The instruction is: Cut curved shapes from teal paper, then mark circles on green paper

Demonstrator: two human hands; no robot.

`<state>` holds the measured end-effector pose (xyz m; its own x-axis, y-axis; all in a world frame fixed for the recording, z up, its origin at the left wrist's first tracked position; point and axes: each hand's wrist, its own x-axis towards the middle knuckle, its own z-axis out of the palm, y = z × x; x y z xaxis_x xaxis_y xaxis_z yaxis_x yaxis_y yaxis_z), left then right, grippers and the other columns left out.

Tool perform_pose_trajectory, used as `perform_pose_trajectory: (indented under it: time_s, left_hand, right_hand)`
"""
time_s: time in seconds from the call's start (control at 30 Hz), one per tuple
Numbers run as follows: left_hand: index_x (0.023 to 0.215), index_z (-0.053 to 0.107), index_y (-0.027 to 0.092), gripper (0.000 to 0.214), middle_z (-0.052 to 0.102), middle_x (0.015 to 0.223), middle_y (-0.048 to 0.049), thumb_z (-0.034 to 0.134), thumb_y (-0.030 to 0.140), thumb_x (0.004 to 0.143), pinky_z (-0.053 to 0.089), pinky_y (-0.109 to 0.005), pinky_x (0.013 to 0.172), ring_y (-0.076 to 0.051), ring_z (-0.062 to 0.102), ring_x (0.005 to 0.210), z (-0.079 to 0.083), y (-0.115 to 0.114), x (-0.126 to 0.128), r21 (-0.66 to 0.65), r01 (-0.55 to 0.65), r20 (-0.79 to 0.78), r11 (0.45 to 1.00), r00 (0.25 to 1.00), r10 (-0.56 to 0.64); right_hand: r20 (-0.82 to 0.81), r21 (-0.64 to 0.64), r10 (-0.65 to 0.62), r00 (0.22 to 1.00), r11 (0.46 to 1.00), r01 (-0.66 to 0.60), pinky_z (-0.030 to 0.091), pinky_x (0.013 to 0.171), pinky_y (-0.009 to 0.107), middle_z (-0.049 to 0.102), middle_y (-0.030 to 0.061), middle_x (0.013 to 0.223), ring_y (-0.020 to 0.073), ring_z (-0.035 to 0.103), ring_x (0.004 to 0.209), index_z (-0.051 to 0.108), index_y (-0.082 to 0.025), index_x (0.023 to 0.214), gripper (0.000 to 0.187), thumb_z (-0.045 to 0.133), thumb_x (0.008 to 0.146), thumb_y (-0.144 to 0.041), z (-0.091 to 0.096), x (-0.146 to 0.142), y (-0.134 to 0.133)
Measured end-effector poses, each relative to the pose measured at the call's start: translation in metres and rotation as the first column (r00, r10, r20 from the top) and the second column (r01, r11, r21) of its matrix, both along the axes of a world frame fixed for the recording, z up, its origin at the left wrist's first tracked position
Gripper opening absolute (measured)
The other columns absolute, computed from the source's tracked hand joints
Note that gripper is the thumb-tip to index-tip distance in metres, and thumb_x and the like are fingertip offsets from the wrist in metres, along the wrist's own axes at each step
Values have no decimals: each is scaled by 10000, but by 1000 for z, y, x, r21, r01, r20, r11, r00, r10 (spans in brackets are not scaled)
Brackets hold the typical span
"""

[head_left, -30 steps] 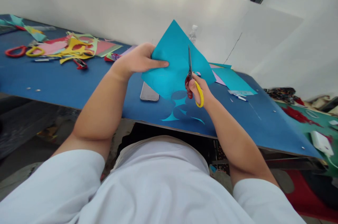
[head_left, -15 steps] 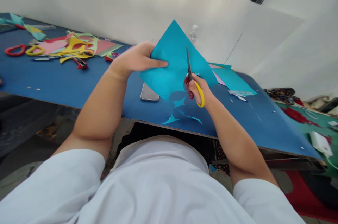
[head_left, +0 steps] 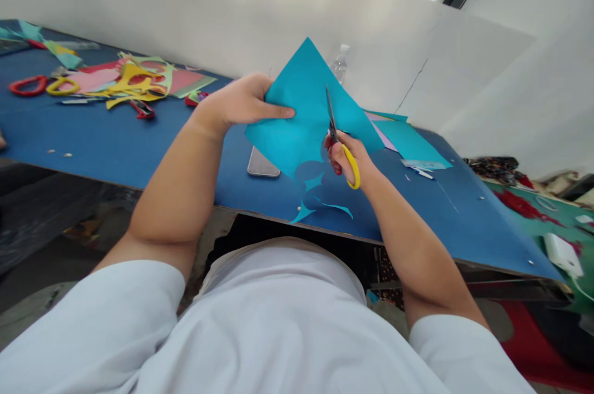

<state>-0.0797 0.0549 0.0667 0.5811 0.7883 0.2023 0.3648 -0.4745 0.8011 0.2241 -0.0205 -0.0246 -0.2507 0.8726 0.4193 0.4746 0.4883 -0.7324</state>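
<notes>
A sheet of blue paper is held up above the table, one corner pointing upward. My left hand pinches its left edge, thumb on the near face and the other fingers hidden behind. In my right hand are scissors with a yellow and red handle; their blades point up over the right half of the sheet. Whether the blades are fully closed I cannot tell. From the sheet's lower edge, where rounded pieces are cut away, thin curved strips of paper hang down.
A phone lies on the blue table below the sheet. Yellow paper scraps, red-handled scissors and a red cutter are at left. A plastic bottle stands behind; blue sheets and pens lie at right.
The hanging strips have swung a little and the sheet has shifted very slightly. The scissors have tilted slightly, their tip a bit further left and lower. Both hands keep their hold.
</notes>
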Motion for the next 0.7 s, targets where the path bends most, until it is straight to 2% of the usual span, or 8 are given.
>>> perform_pose_trajectory:
  time_s: [0.07, 0.2, 0.43, 0.7]
  left_hand:
    - [1056, 899, 221, 445, 889, 999, -67, 988, 542, 761, 703, -470, 920, -411, 853, 1129, 0, 1, 0, 5, -18, -5, 1000, 1000, 18]
    - [1072, 896, 193, 508, 904, 1040, -70, 976, 610, 793, 696, -474, 927, -351, 827, 1044, 0, 2, -2, 4, -19, -39, 1000, 999, 20]
    - [1020, 907, 231, 392, 896, 987, -43, 961, 518, 759, 702, -427, 944, -395, 846, 1153, 0, 4, -4, 16, 9, -19, 1000, 1000, -9]
    - [1006, 913, 229, 408, 897, 973, -50, 967, 551, 762, 720, -433, 884, -382, 863, 1066, 0, 4, -4, 23, 17, -23, 1000, 1000, -16]
  right_hand:
    - [-30, -28, 25, 999, 999, -26, 502, 599, 358, 539, 17, 785, 230, 603, 724, 644, -271, 1017, 923, 506, 867, -1171, 1, 0, -1]
    - [-41, -33, 26, 999, 999, -27, 475, 599, 369, 535, 23, 778, 242, 601, 740, 647, -277, 1015, 938, 509, 838, -1187, 2, 0, -1]
    - [-50, -66, 47, 998, 997, -51, 466, 591, 368, 514, 19, 768, 235, 585, 730, 631, -271, 1009, 942, 546, 820, -1190, 5, -1, -3]
    - [-60, -74, 51, 997, 996, -55, 443, 573, 357, 532, 26, 770, 242, 606, 757, 624, -268, 993, 948, 564, 804, -1195, 7, -1, -5]
